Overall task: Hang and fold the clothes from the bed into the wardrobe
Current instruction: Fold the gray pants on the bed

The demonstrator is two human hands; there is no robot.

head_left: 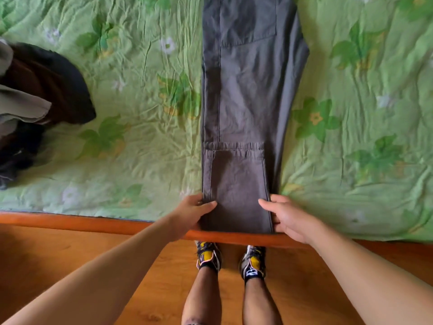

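Grey trousers (246, 102) gripped at near end.
Laid flat lengthwise on bed (117, 148); L hand (194, 212) & R hand (288, 219) each clamped on a side edge, thumbs on top.

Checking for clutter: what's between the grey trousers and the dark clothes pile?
Only bare green bedspread, in the head view; the trousers and the pile lie apart.

Bed (145, 188) under creased green floral bedspread (351, 73), glossy orange-brown wooden rail (70, 221) along its near edge, matching wooden floor (46, 254) below, soft even light throughout.
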